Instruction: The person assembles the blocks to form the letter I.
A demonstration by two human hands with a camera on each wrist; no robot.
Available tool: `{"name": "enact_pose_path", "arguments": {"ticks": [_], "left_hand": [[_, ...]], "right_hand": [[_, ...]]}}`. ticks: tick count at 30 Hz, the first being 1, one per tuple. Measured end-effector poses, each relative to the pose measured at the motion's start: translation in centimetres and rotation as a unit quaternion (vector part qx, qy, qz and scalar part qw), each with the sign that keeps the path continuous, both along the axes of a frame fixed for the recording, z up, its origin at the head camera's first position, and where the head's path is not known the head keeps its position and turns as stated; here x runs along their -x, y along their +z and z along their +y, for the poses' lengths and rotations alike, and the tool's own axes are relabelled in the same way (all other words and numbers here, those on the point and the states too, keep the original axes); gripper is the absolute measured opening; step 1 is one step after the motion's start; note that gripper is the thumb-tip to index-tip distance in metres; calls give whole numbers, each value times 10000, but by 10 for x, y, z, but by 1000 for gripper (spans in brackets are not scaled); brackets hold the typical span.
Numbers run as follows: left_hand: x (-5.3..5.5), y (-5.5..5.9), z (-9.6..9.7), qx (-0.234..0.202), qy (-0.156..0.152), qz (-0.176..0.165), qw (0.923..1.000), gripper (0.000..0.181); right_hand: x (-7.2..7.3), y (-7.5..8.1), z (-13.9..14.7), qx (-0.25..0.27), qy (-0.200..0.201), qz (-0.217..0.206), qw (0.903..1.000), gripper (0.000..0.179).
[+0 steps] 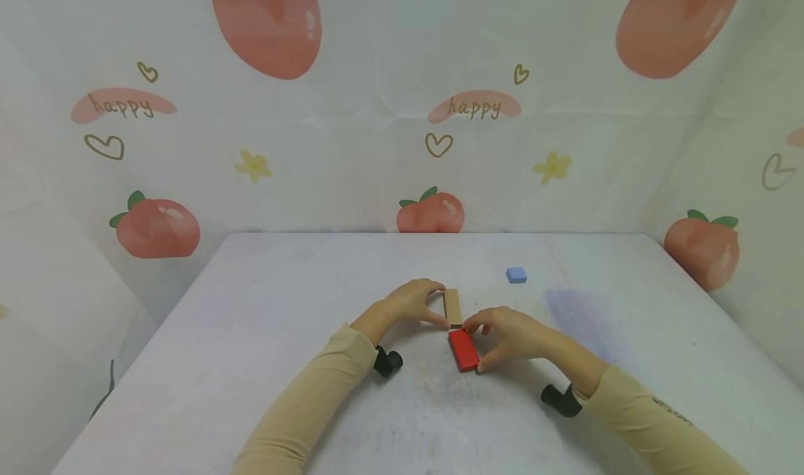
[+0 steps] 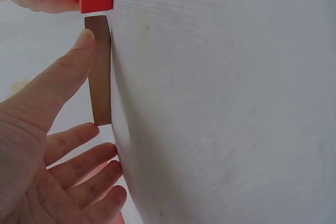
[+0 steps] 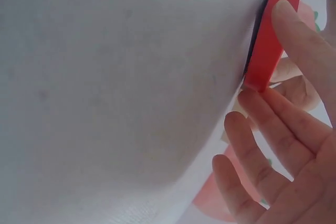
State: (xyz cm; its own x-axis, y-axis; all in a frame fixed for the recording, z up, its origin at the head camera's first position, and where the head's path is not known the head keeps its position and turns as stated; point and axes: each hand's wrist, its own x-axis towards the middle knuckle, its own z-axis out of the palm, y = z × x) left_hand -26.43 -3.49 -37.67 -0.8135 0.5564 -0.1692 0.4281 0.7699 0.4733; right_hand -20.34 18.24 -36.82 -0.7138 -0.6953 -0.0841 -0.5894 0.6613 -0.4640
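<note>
Head view: just beyond the near end of the wooden block (image 1: 453,307), the red block (image 1: 465,351) is seen, a narrow gap being left between them, its long axis slightly turned from the wooden block's. By the nearer right hand (image 1: 514,333) the red block is pinched at both ends; by the left hand (image 1: 414,302) the wooden block is likewise pinched.

Loads of free worktop (image 1: 283,293) left of my left grip (image 1: 411,303), but tan block (image 1: 452,307) and red block (image 1: 463,350) crowd its right side.
</note>
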Motion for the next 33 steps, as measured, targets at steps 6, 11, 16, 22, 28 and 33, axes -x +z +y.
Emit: {"name": "enact_pose_path", "arguments": {"ticks": [6,11,16,22,28,33], "left_hand": [[1,1,0,73,-97,117,9999,70],[0,2,0,152,-79,158,9997,65],[0,1,1,212,19,121,9997,62],[0,0,4,180,153,89,9997,63],[0,-1,4,114,174,94,9997,62],[1,-2,5,108,182,118,9997,63]], "right_hand": [[0,-2,-3,-156,-124,19,9998,59],[-1,-3,-4,-167,-260,-31,9995,59],[-2,-4,-5,-194,-355,8,9992,60],[-3,-5,-5,-163,-302,100,9994,61],[-3,-3,-1,-23,-229,40,9997,61],[-2,-2,1,81,-152,-33,9998,54]]}}
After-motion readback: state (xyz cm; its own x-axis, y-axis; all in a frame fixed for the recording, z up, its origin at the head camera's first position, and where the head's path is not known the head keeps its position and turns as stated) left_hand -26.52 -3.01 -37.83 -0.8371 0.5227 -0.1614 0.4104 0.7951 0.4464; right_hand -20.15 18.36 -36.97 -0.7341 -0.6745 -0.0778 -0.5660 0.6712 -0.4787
